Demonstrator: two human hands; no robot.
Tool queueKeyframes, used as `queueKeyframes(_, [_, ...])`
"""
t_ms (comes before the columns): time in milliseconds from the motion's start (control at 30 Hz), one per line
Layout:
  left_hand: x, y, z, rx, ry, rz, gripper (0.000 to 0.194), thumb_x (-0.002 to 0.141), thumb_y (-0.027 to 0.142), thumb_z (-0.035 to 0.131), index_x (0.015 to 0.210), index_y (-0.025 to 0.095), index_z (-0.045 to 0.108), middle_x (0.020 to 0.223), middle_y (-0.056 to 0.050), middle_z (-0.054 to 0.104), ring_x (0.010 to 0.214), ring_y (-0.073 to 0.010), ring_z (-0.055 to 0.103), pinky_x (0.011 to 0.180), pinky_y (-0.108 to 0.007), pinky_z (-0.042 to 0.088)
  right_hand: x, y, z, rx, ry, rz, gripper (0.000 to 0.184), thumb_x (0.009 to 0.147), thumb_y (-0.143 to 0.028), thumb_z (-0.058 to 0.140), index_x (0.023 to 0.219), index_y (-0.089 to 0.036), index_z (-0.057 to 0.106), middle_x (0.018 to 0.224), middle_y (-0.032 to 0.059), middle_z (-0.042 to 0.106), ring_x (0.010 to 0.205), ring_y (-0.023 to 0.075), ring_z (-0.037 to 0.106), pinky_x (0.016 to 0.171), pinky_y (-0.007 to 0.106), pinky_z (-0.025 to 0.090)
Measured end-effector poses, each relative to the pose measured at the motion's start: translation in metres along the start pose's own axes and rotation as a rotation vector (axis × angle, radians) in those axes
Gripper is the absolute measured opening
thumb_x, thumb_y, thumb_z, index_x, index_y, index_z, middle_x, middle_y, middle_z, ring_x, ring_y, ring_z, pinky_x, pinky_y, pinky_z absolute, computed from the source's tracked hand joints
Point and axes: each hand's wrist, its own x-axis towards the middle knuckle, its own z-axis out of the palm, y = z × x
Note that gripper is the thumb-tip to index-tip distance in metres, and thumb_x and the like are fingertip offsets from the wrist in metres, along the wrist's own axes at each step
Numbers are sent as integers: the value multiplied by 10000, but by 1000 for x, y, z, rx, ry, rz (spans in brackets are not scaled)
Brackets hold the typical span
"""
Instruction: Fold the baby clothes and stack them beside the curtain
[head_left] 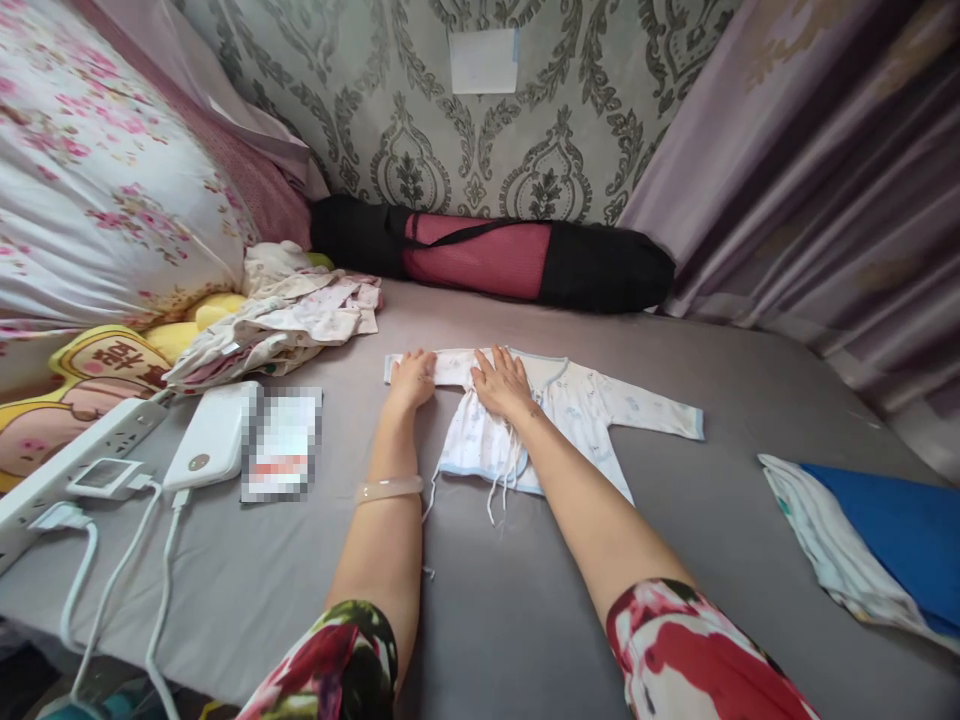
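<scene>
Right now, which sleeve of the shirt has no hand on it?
The sleeve on the picture's right, pointing toward the blue cloth; the other sleeve lies under the left hand.

Patterned wallpaper (472, 125), mauve curtain (780, 190), grey sheet (510, 620)

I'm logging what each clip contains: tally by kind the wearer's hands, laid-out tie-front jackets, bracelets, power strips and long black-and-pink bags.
Left hand and right hand: 2
Laid-out jacket: 1
Bracelet: 1
Power strip: 1
Black-and-pink bag: 1
Total: 6
</scene>
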Motion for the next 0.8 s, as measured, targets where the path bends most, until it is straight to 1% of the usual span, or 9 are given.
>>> queueKeyframes(100, [-2, -5, -9, -33, -15, -12, 416, 826, 12, 405, 1197, 72, 583, 1259, -172, 597, 1174, -242, 533, 1029, -364, 384, 3, 8, -21, 194, -111, 6, 541, 993, -405, 333, 1496, -207, 335, 1588, 93, 238, 1469, 221, 155, 1183, 420, 105])
queueKeyframes(200, [-6, 7, -21, -68, -17, 1, 390, 852, 95, 433, 1211, 94, 584, 1168, -150, 637, 1028, -221, 592, 937, -347, 444, -12, 26, -50, 409, 76, 43, 467, 987, -349, 354, 1405, -177, 471, 1480, 96, 448, 1358, 177, 406, 1118, 316, 299])
queueKeyframes(267, [-12, 28, -27, -104, -24, 50, 357, 858, 160, 463, 1181, 132, 611, 1100, -118, 661, 927, -199, 612, 868, -328, 471, -35, 41, -67, 462, 211, 125, 359, 949, -306, 439, 1224, -158, 615, 1251, 104, 643, 1145, 190, 602, 999, 313, 435])
queueKeyframes(300, [-16, 41, -30, -120, -36, 95, 338, 853, 179, 475, 1152, 144, 629, 1058, -102, 671, 881, -186, 617, 829, -312, 481, -49, 48, -72, 485, 222, 171, 300, 934, -286, 458, 1109, -151, 660, 1099, 97, 703, 997, 186, 668, 908, 305, 492])
queueKeyframes(400, [-34, 88, -33, -131, -133, 282, 256, 809, 161, 494, 981, 135, 683, 864, -63, 684, 764, -157, 617, 713, -262, 480, -90, 61, -77, 552, 88, 299, 211, 899, -238, 487, 815, -146, 657, 759, 61, 710, 622, 148, 675, 614, 244, 528])
queueKeyframes(500, [-54, 127, -24, -89, -353, 404, 190, 783, 143, 497, 831, 122, 680, 700, -38, 654, 659, -140, 614, 616, -229, 458, -117, 61, -71, 514, -79, 356, 196, 863, -244, 539, 697, -163, 604, 630, 45, 673, 495, 140, 627, 483, 215, 474])
queueKeyframes(600, [-72, 146, -6, 29, -573, 337, 161, 781, 144, 512, 796, 117, 669, 605, -41, 629, 562, -147, 610, 557, -234, 452, -130, 51, -65, 359, -168, 316, 124, 830, -252, 584, 748, -166, 621, 606, 53, 671, 523, 166, 645, 505, 221, 461])
queueKeyframes(667, [-82, 148, 6, 159, -619, 318, 118, 759, 129, 546, 772, 122, 663, 634, -66, 648, 627, -181, 642, 600, -257, 473, -135, 41, -64, 232, -187, 272, 101, 799, -230, 609, 855, -153, 641, 705, 88, 706, 643, 201, 685, 564, 235, 466])
queueKeyframes(800, [-107, 140, 18, 297, -401, 349, 152, 763, 164, 596, 904, 127, 636, 980, -144, 670, 994, -249, 623, 830, -303, 475, -144, 27, -64, 60, -162, 237, 368, 771, -233, 632, 1115, -109, 587, 1090, 187, 678, 1008, 286, 660, 739, 285, 477])
